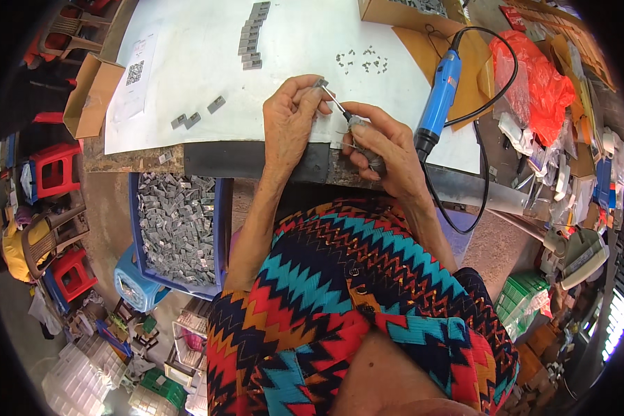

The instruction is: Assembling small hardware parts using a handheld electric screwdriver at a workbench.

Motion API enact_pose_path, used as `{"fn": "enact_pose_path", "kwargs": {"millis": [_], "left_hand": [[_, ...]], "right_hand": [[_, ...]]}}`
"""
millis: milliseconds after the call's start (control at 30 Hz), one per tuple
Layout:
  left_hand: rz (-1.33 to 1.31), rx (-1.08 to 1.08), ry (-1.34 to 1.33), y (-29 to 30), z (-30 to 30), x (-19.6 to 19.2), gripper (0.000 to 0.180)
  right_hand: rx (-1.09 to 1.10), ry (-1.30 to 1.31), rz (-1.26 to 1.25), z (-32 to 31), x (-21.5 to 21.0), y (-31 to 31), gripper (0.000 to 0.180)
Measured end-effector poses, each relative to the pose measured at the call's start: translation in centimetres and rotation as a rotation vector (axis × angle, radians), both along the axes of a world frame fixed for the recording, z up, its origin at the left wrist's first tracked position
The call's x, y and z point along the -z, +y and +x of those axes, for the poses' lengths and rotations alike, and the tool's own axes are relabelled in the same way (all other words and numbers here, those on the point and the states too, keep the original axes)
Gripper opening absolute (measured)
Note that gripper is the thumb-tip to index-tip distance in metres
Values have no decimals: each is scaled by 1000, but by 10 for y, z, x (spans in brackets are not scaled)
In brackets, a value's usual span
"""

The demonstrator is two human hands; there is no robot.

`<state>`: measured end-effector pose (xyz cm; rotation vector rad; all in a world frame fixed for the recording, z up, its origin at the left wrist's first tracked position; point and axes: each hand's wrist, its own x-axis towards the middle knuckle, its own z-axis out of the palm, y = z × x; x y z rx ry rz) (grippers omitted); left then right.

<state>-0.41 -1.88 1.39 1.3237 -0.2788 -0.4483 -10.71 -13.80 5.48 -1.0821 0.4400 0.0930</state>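
My left hand (289,118) is above the front of the white-covered table, its thumb and fingers pinching a small grey block (320,82). From the right, my right hand (385,142) grips what looks like a screwdriver (337,103). Its thin metal shaft points at the block, and its tip meets or nearly meets it. Fingers cover most of the handle; something greyish shows in the palm. Left of my hands lie a few similar grey blocks (216,105). A staggered column of such blocks (252,41) runs toward the far edge. Tiny dark pieces (374,62), perhaps screws, are scattered farther right.
A blue corded power tool (442,93) lies to the right, its black cable looping over the table edge. Below the table at left, a blue bin (222,229) holds many grey blocks. Cardboard boxes (93,97) and a red plastic bag (541,76) flank the work area.
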Motion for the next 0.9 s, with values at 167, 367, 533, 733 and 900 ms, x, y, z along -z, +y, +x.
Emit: {"fn": "enact_pose_path", "kwargs": {"millis": [167, 367, 533, 733, 900], "left_hand": [[23, 15, -3, 0, -1, -3, 20], [30, 15, -7, 1, 0, -2, 19], [19, 2, -14, 0, -1, 0, 19], [42, -9, -80, 0, -3, 3, 19], [206, -80, -284, -4, -5, 7, 19]], "right_hand": [[3, -8, 30, 0, -3, -1, 35], [2, -3, 102, 1, 0, -2, 35], [13, -9, 184, 0, 5, -3, 37], [36, -1, 468, -1, 14, -8, 38], [10, 1, 899, -2, 22, -15, 40]]}}
